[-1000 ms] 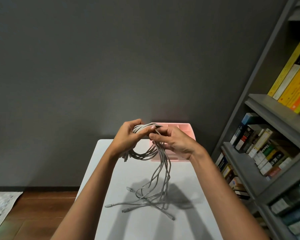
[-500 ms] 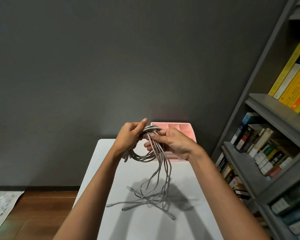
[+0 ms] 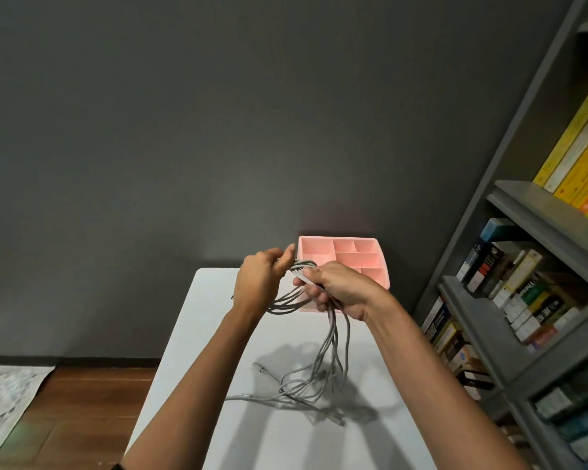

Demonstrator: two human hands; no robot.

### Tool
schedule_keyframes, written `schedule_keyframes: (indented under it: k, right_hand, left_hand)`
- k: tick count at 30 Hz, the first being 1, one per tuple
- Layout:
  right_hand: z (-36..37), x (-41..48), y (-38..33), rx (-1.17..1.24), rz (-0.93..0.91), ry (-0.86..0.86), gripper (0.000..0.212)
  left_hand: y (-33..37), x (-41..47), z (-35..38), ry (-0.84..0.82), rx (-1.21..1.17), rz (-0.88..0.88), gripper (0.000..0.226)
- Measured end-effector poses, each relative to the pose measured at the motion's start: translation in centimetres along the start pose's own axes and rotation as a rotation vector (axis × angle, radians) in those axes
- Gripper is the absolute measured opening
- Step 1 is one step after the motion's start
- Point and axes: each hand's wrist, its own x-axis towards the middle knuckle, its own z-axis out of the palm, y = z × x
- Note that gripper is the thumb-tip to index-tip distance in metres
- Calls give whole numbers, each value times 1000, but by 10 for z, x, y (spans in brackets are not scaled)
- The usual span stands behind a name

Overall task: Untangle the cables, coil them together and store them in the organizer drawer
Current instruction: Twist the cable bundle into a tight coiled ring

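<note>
From my feed, both hands are raised above the white rectangular table [image 3: 190,334], holding a bundle of thin grey cables [image 3: 332,334] between them. The left hand [image 3: 257,283] has its fingers curled round the gathered loops, with the thumb lifted and pointing up toward the far edge. The right hand [image 3: 345,290] sits just beside it, fingers wrapped round the same strands and the thumb pressing them down at the top. Between the two hands the cables run as one tight bunch.

Below the left hand a few loops hang in a shallow arc, clear of the tabletop. From under the right hand the rest of the strands drop in a loose sheaf to the table, where they spread into a messy tangle. Several ends with small plugs lie flat on the surface, pointing to the left and toward me. How many cables there are I cannot tell.

The pink plastic organizer tray with divided compartments [image 3: 370,252] stands at the far end of the table, against the dark grey wall [image 3: 218,130], just behind the hands and partly hidden by the right one.

On the right stands a grey bookshelf [image 3: 523,205] filled with books [image 3: 523,293]. At lower left I see brown wooden floor [image 3: 92,401] and the corner of a pale patterned rug [image 3: 4,395]
</note>
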Motion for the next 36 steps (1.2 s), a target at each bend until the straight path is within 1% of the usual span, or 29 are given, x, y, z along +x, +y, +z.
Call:
schedule_keyframes:
  k: [2,3,5,7,8,10,12,14,17,20,22,24,26,27,29,32,34,36]
  right_hand:
    - [1,1,2,17,27,12,31]
    - [0,2,3,-39,21,23,29]
    - [-3,1,4,-309,-18,62,27]
    - [-6,0,5,-631,-58,119,34]
    - [-6,0,6,-750,-77,162,34]
    - [-3,-4,10,-924,-150,292,30]
    - [1,-6,13,-1022,-282,370,26]
    - [0,-5,16,-1078,-400,345,17]
    - [-8,-1,21,-1210,-471,279,2]
    - [-15,3,22,-1365,-518,235,4]
    - [-21,2,16,-1368,-455,132,13]
    - [-28,2,12,-1271,-391,-7,25]
    - [-33,2,14,-1194,-399,-97,32]
    - [-33,2,17,-1181,-416,-113,34]
    - [-35,3,23,-1156,-466,-99,33]
    - [-42,7,28,-1037,-491,-7,37]
    - [-47,9,29,-832,-473,23,41]
    - [-51,8,27,-618,-451,-3,42]
  left_hand:
    - [-5,0,4,-3,67,11,55]
    - [-6,-1,5,-7,88,12,55]
    - [-7,-1,7,-25,120,1,53]
    - [-8,-1,10,-58,172,-22,53]
    - [-8,-1,11,-79,208,-36,54]
    - [-9,0,13,-111,290,-65,53]
    - [-10,1,13,-124,369,-85,48]
    - [-12,4,11,-155,416,-125,44]
    - [-16,10,10,-267,448,-224,40]
    - [-13,12,11,-391,467,-323,37]
    - [-10,9,11,-457,466,-351,40]
    - [-9,4,10,-535,420,-369,41]
    - [-10,-1,10,-596,370,-383,41]
    - [-11,-3,10,-616,352,-385,41]
    - [-12,-6,10,-636,305,-380,42]
    - [-9,-11,8,-637,169,-319,46]
    - [-3,-16,4,-654,67,-249,52]
    - [1,-24,1,-683,-53,-196,54]
